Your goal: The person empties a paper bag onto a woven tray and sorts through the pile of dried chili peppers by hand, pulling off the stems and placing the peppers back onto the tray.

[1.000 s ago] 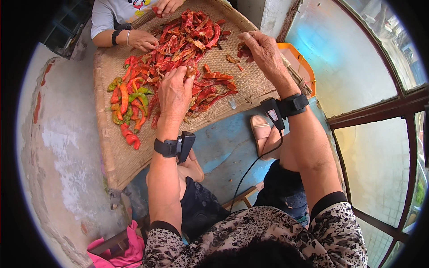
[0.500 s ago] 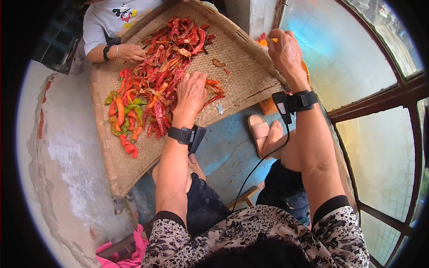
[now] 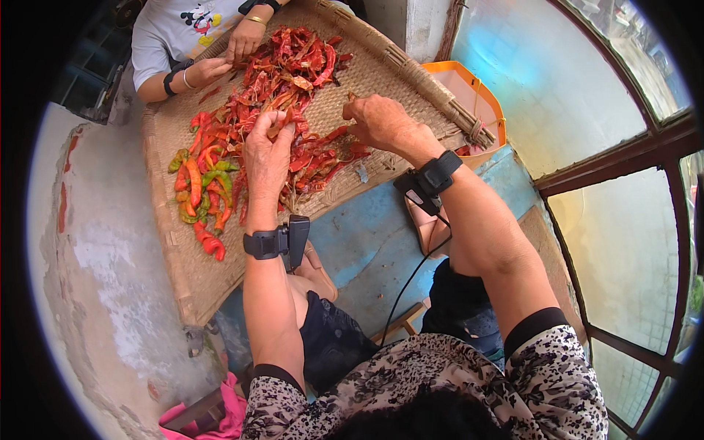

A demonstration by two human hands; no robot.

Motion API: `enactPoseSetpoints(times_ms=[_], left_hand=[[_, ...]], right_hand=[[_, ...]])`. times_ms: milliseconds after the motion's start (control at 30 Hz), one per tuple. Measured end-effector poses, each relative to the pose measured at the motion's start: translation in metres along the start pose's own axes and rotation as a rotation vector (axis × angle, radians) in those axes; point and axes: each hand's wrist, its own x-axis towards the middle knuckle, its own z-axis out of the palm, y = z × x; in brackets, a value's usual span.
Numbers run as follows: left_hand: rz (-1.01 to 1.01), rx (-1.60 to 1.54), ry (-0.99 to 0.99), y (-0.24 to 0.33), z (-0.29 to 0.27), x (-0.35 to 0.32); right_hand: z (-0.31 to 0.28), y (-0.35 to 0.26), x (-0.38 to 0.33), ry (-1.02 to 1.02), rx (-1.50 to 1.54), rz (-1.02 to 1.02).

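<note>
A heap of dried red chili peppers (image 3: 304,62) lies on a woven bamboo tray (image 3: 180,275). My left hand (image 3: 268,154) is over the near side of the heap, its thumb and fingers pinched on a dried red chili pepper (image 3: 289,117). To its right, my right hand (image 3: 389,126) hangs low over the tray with curled fingers. A brownish dried scrap shows at its fingertips, but what they grip is partly hidden. Fresher red, orange and green chili peppers (image 3: 194,183) form a group at the left of the tray.
Across the tray a co-worker's two hands (image 3: 220,62) meet at the heap's far left edge. An orange-rimmed container (image 3: 503,130) stands beyond the tray's right corner, next to the window (image 3: 601,235). A pink cloth (image 3: 233,407) lies at lower left.
My right hand has come from above the orange-rimmed container leftward over the tray. My left hand has shifted left and lifted a chili. The co-worker's second hand has come into view.
</note>
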Motion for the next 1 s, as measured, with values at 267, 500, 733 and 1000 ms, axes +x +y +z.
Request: enactPoseSetpoints(times_ms=[267,500,733,1000], left_hand=[[-0.179,-0.498,0.083,-0.003,-0.028,-0.007],[-0.176,-0.381,0.066,-0.008,-0.043,-0.013],[-0.173,-0.331,0.052,-0.016,-0.037,-0.008],[-0.174,-0.291,0.048,-0.008,-0.020,-0.007]], right_hand=[[0.039,-0.014,0.021,0.076,-0.129,-0.122],[0.039,-0.031,0.025,0.039,-0.214,-0.087],[0.026,-0.021,0.015,0.047,-0.209,-0.103],[-0.032,0.032,-0.003,0.566,-0.142,0.016]])
